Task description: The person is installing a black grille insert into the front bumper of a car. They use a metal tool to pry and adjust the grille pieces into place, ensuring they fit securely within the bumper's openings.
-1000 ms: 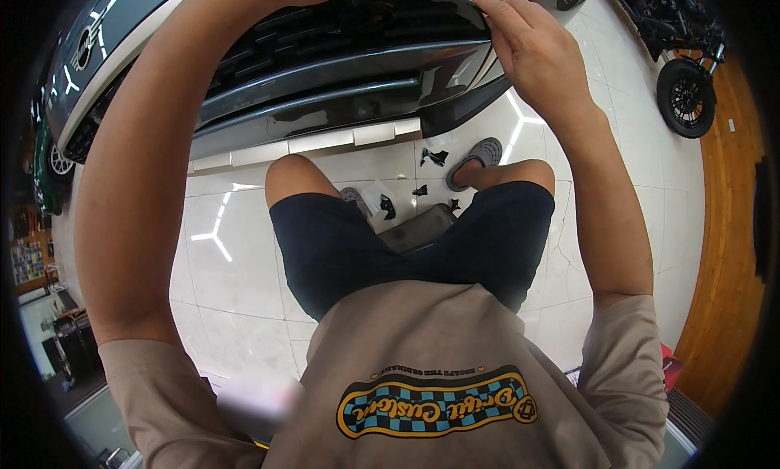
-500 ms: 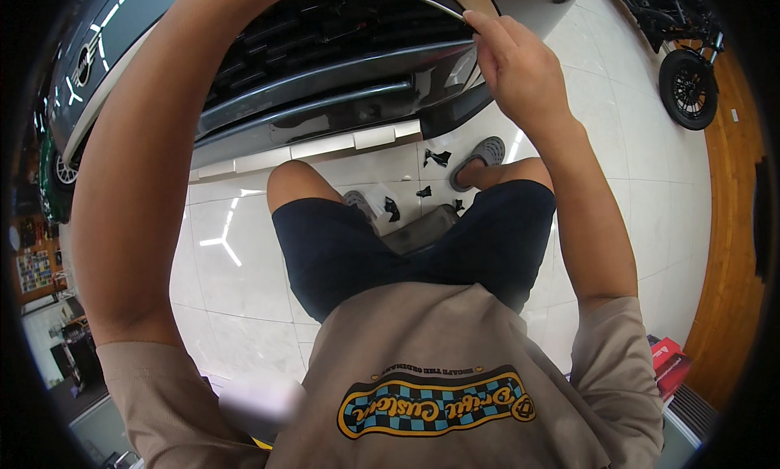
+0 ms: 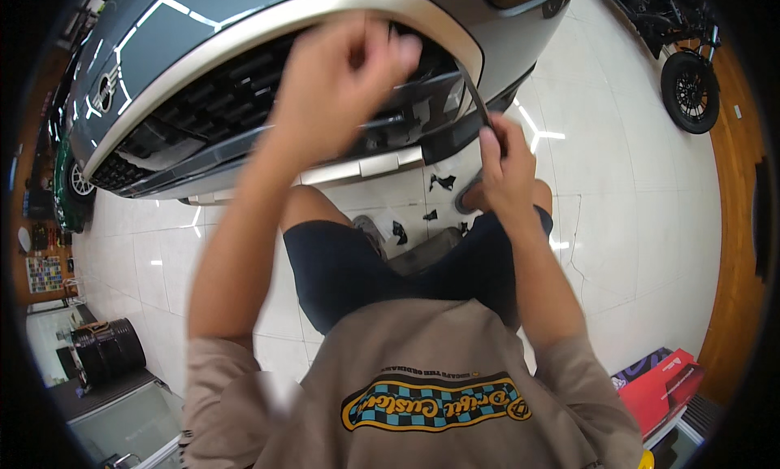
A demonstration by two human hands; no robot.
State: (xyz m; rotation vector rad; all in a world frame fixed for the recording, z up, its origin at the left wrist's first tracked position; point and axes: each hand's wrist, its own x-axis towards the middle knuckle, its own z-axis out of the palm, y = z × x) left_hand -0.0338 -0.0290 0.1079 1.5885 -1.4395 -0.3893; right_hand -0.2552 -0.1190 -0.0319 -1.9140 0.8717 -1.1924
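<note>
Basically, the person sits on the white tiled floor (image 3: 650, 249) right in front of a car's front end, knees bent, in dark shorts and a tan printed shirt.

Left hand (image 3: 345, 83) is raised against the black grille (image 3: 244, 103), fingers curled in. It's motion-blurred, so I cannot tell whether it pinches anything or just presses on the grille.

Right hand (image 3: 505, 172) sits lower, at the grille's right end. Fingers are closed in a pinch on a thin dark strip (image 3: 473, 91), probably film or trim; the view is too warped to say which. The strip runs up from the fingertips along the curved edge of the pale grille surround (image 3: 268, 30) and lies close against the surround.

The grey-green hood (image 3: 203, 22) carries thin white lines across it. Below the grille is a pale bumper bar (image 3: 361, 168).

Small black scraps (image 3: 443, 180) lie on the tiles between the bumper and the person's feet, near a grey shoe (image 3: 370, 229).

Around: a motorcycle wheel (image 3: 691, 91) upper right, well apart; a black barrel (image 3: 110, 351) lower left; a red box (image 3: 662, 384) lower right; wooden flooring (image 3: 735, 225) along the right edge.
</note>
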